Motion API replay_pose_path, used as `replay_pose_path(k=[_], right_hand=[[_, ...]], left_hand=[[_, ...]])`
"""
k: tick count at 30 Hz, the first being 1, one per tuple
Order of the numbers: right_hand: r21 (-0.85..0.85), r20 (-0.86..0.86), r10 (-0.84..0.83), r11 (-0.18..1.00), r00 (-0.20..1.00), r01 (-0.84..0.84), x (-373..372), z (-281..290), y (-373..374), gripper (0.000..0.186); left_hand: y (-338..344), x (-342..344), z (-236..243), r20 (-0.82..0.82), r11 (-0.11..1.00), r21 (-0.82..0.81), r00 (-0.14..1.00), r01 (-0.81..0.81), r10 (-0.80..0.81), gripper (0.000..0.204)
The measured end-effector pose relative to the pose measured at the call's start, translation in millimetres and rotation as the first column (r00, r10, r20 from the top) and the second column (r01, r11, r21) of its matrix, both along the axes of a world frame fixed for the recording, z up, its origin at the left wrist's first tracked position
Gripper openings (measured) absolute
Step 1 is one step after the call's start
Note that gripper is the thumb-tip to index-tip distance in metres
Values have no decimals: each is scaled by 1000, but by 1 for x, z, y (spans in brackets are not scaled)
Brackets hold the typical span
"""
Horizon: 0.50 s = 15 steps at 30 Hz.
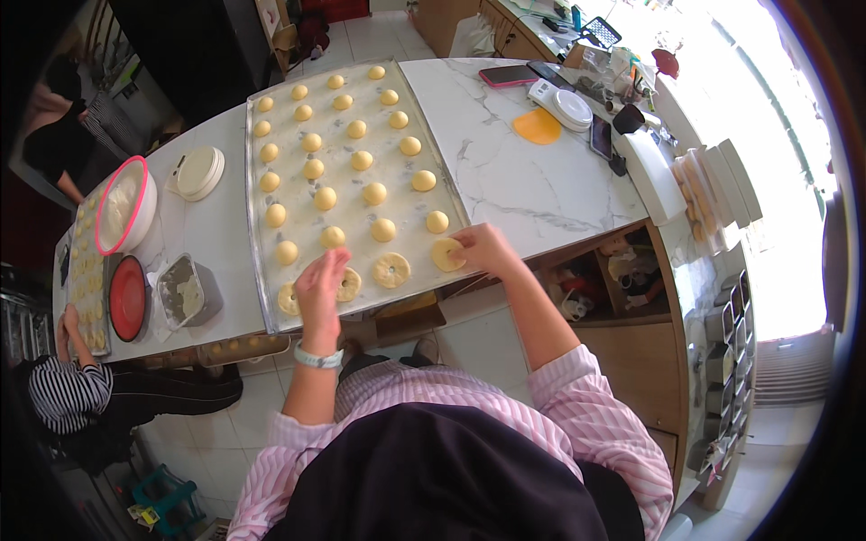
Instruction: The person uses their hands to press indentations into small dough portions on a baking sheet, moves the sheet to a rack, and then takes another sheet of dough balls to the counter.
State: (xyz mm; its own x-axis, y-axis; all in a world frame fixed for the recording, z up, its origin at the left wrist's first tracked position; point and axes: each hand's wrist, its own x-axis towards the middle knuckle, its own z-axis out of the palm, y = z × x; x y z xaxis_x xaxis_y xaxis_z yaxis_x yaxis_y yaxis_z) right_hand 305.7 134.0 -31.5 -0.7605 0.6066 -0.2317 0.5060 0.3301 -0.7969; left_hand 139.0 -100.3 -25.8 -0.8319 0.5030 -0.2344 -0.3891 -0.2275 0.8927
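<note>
A large baking tray [458, 194] holds rows of round, pale-yellow dough balls [362, 160]. Along its near edge, several pieces are flattened into rings with a hole in the middle, among them a dough ring [391, 270]. My right hand [484, 250] has its fingertips closed on another dough ring [444, 255] at the tray's near right corner. Above the near left part of the tray, my left hand [322, 287] is raised, fingers stretched out and holding nothing. It partly covers one ring [348, 285], and a further ring [288, 299] shows beside it.
Left of the tray stand a white bowl with a pink rim [126, 206], a red bowl [129, 298], a square metal tin [200, 295] and a round scale [199, 173]. A co-worker's hands [70, 326] touch another tray [88, 270]. A white scale [568, 106] and phones lie right.
</note>
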Motion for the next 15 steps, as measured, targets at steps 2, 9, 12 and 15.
replay_pose_path(k=[2, 9, 12, 15], right_hand=[[262, 60, -71, 964, 996, 53, -1, 12, 12, 23], [258, -213, 248, 947, 945, -190, -143, 113, -65, 18], [198, -283, 515, 857, 809, -476, -222, 127, -154, 17], [393, -385, 791, 607, 476, -690, -299, 96, -249, 15]], left_hand=[[-32, -13, 2, -4, 996, -21, 997, -82, 82, 25], [-147, -40, -18, 137, 931, -20, 921, -364, 364, 22], [-177, -42, -19, 241, 933, -13, 904, -360, 352, 24], [-202, -52, -20, 309, 935, -43, 885, -351, 347, 25]])
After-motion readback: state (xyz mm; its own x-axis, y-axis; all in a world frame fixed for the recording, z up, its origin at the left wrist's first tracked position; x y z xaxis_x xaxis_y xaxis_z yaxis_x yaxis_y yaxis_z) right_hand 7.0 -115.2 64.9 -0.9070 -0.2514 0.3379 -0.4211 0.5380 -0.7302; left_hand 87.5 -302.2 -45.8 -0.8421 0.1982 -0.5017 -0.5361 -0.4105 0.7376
